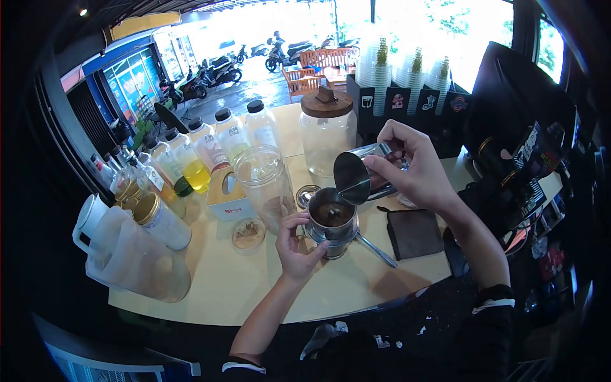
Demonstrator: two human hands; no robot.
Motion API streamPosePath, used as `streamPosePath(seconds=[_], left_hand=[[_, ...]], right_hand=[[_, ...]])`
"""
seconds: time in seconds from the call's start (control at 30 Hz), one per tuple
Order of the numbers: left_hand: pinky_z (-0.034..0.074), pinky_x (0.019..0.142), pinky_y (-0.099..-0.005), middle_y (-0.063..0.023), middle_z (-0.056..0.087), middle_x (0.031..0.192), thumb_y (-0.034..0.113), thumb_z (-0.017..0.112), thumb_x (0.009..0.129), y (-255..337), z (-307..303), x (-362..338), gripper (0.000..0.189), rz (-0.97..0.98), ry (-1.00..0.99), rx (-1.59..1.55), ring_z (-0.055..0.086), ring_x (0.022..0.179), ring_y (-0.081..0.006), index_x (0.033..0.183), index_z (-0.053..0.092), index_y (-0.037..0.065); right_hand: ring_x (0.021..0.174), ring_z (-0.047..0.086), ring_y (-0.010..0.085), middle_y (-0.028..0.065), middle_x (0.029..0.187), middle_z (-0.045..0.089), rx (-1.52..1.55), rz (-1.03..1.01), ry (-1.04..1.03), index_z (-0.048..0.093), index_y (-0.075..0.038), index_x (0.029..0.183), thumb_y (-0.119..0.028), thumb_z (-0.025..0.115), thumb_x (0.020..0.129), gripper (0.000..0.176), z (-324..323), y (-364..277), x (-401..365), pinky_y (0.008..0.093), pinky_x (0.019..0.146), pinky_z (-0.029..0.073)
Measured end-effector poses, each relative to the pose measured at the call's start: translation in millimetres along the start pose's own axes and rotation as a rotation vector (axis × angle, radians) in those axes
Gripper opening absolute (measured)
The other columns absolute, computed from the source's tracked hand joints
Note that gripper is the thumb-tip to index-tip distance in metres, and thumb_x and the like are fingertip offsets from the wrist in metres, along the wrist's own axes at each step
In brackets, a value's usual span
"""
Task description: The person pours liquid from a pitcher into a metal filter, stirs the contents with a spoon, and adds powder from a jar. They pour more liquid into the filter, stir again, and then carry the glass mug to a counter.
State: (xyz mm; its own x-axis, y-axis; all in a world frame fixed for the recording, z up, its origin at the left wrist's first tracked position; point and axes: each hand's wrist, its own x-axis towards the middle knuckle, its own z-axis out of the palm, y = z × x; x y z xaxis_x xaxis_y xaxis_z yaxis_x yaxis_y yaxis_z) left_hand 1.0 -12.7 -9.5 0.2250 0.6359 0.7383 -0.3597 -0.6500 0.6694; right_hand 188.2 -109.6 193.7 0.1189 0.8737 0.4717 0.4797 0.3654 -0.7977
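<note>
My right hand [414, 165] grips a small metal pitcher [352, 178], tilted with its lip over a metal cup [331, 215]. Dark contents show inside the cup, which sits on a metal base with a glass below. My left hand [298, 249] is wrapped round the lower left side of the cup, fingers on its wall. A small metal lid [308, 196] lies just behind the cup. To the right are a spoon handle [377, 249] and a folded dark cloth [415, 233]. A clear open jar [263, 184] stands at the left of the cup.
A wooden-lidded jar [328, 137] stands behind. Capped bottles [231, 134] line the back left, near a white box [228, 205] and a round lid [248, 234]. A plastic pitcher [140, 261] is at the front left. Stacked cups [407, 75] fill a black holder.
</note>
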Motion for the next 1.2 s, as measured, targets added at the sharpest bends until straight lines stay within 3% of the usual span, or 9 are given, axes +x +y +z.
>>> streamPosePath(seconds=[0.03,0.1,0.37,0.47,0.57,0.63,0.83,1.0,1.2], left_hand=[[0.040,0.100,-0.0365,-0.0122,0.052,0.113,0.014,0.081,0.068,-0.3,-0.1,-0.1,0.053,0.006,-0.002,0.003,0.051,0.113,-0.0230,0.110,0.050,0.002],[0.040,0.100,-0.0366,-0.0122,0.052,0.114,0.014,0.081,0.068,-0.8,0.1,-1.1,0.053,-0.003,0.001,0.003,0.051,0.113,-0.0230,0.110,0.050,0.002],[0.042,0.098,-0.0363,-0.0126,0.052,0.114,0.018,0.083,0.066,8.8,-3.7,0.4,0.058,-0.016,0.019,0.055,0.052,0.113,-0.0239,0.111,0.050,0.002],[0.044,0.095,-0.0362,-0.0140,0.053,0.114,0.024,0.085,0.064,28.6,-2.3,9.3,0.067,0.106,-0.014,0.327,0.053,0.111,-0.0243,0.116,0.048,0.002],[0.046,0.091,-0.0371,-0.0151,0.054,0.114,0.029,0.086,0.062,58.4,4.0,23.6,0.077,-0.010,-0.082,0.495,0.054,0.108,-0.0247,0.122,0.045,0.001],[0.043,0.096,-0.0392,-0.0179,0.054,0.120,0.028,0.087,0.061,63.5,6.7,30.8,0.085,-0.131,-0.134,0.478,0.054,0.112,-0.0266,0.128,0.043,0.000],[0.044,0.093,-0.0425,-0.0186,0.059,0.111,0.041,0.087,0.058,68.4,13.6,45.5,0.095,-0.232,-0.146,0.648,0.056,0.106,-0.0297,0.130,0.040,0.001],[0.044,0.095,-0.0413,-0.0190,0.061,0.110,0.036,0.088,0.058,65.8,12.9,50.0,0.095,-0.238,-0.177,0.624,0.059,0.106,-0.0288,0.132,0.040,0.000],[0.045,0.096,-0.0386,-0.0191,0.064,0.109,0.032,0.088,0.058,74.0,12.0,56.9,0.093,-0.252,-0.190,0.611,0.061,0.106,-0.0265,0.132,0.041,0.001]], right_hand=[[0.065,0.042,-0.0009,-0.0037,0.071,0.050,0.000,0.001,0.000,0.046,-0.006,0.080,-0.006,0.067,0.084,0.022,-0.4,1.1,0.5,0.0176,0.057,0.035],[0.075,0.061,0.0055,0.0007,0.074,0.052,0.040,-0.023,-0.024,0.045,0.000,0.084,-0.005,0.063,0.087,0.019,-2.0,3.9,0.9,0.0247,0.066,0.059],[0.069,0.056,0.0018,-0.0022,0.072,0.053,0.153,-0.045,0.066,0.047,-0.003,0.083,-0.005,0.063,0.088,0.017,-12.1,32.3,-3.4,0.0211,0.060,0.054],[0.064,0.051,0.0001,-0.0032,0.071,0.054,0.286,0.005,0.161,0.049,-0.005,0.081,-0.005,0.064,0.088,0.016,-19.1,49.2,-9.7,0.0175,0.057,0.048],[0.063,0.051,0.0001,-0.0033,0.072,0.054,0.412,0.051,0.251,0.050,-0.006,0.081,-0.005,0.065,0.088,0.016,-23.0,80.1,-16.8,0.0160,0.055,0.044],[0.064,0.052,0.0006,-0.0032,0.072,0.055,0.406,0.039,0.297,0.050,-0.006,0.080,-0.006,0.065,0.087,0.016,-23.0,106.1,-21.3,0.0160,0.055,0.044],[0.063,0.058,0.0066,0.0024,0.074,0.058,0.543,0.214,0.410,0.048,-0.006,0.079,-0.005,0.060,0.089,0.016,-1.3,165.7,-37.7,0.0199,0.058,0.052],[0.063,0.059,0.0096,0.0037,0.073,0.057,0.667,0.316,0.462,0.046,-0.006,0.078,-0.004,0.059,0.089,0.018,16.3,179.9,-46.7,0.0225,0.060,0.055],[0.062,0.051,0.0071,0.0007,0.067,0.050,0.738,0.280,0.484,0.043,-0.008,0.074,-0.004,0.060,0.089,0.022,27.8,212.5,-53.9,0.0209,0.058,0.045]])
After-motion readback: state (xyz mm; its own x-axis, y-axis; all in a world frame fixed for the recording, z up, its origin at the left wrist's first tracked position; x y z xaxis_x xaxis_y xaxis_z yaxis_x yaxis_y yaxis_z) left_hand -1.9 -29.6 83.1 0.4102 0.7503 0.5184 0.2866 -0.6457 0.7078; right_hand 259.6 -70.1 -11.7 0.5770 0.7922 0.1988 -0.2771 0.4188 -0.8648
